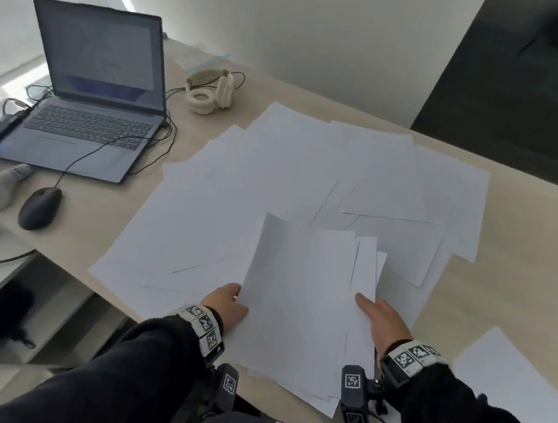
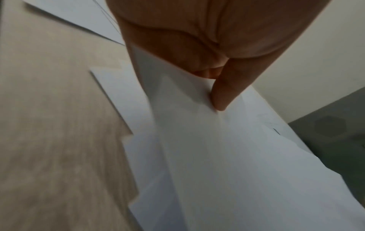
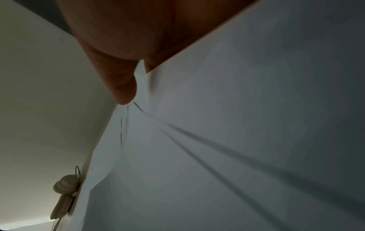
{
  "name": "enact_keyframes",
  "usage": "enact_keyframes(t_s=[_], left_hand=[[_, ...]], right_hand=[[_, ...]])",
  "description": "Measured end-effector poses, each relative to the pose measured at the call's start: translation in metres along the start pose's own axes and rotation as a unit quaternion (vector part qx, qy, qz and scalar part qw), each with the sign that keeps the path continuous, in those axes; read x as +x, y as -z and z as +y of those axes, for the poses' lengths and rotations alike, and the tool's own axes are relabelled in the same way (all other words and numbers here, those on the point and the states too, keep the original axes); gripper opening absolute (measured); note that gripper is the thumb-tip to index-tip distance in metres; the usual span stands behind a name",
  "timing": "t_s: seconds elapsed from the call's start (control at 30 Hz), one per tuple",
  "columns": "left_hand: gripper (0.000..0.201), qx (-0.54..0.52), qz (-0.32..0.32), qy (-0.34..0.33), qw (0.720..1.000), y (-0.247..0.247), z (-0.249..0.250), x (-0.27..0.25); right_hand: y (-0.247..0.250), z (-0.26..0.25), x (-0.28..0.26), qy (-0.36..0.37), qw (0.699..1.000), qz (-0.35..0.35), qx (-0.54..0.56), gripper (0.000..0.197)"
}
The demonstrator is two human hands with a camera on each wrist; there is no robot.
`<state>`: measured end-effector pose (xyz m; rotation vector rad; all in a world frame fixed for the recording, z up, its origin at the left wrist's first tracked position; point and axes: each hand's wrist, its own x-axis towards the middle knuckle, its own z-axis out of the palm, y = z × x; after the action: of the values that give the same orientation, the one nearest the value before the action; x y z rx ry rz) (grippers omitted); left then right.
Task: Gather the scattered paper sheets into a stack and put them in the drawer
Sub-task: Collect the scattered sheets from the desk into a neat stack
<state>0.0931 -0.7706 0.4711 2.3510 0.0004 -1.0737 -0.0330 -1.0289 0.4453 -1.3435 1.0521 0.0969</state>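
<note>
- At the near edge of the table (image 1: 502,303), both hands lift a loose stack (image 1: 299,303) of paper; left hand (image 1: 226,305) pinches one side, right hand (image 1: 379,320) the other;
- Tap the edges straight; more sheets (image 1: 361,171) lie behind; I see no drawer.

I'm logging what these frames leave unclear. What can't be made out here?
- Drawer: in no view.
- Left hand fingers: head view, hidden under the held sheets.
- Right hand palm: right wrist view, covered by paper.
- Laptop screen: too dim to read.
- Sheet count: overlaps hide it.
</note>
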Motion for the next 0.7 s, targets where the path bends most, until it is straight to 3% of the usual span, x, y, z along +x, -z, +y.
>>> enact_keyframes(t_s=[0.17,0.23,0.33,0.43,0.53,0.6,0.7], left_hand=[[0.016,0.042,-0.070,-0.056,0.995,-0.021,0.016,-0.001],[0.023,0.087,-0.024,-0.082,0.992,-0.018,0.014,0.006],[0.026,0.105,0.103,-0.093,0.985,0.001,0.005,0.022],[0.074,0.186,0.157,-0.056,0.968,0.024,-0.007,0.038],[0.118,0.245,0.119,-0.011,0.962,0.039,-0.018,0.052],[0.130,0.270,0.091,0.001,0.959,0.042,-0.025,0.059],[0.128,0.274,0.080,0.001,0.958,0.042,-0.028,0.062]], right_hand=[[0.002,0.011,0.005,-0.002,0.999,-0.015,-0.038,0.011],[0.004,0.014,0.007,0.011,0.997,0.007,-0.080,0.013],[0.012,0.013,0.011,0.025,0.993,0.041,-0.111,0.016],[0.016,0.010,0.012,0.034,0.990,0.059,-0.122,0.013],[0.018,0.008,0.011,0.039,0.990,0.070,-0.120,0.012],[0.017,0.008,0.010,0.042,0.990,0.074,-0.109,0.012],[0.013,0.008,0.008,0.049,0.991,0.075,-0.095,0.014]])
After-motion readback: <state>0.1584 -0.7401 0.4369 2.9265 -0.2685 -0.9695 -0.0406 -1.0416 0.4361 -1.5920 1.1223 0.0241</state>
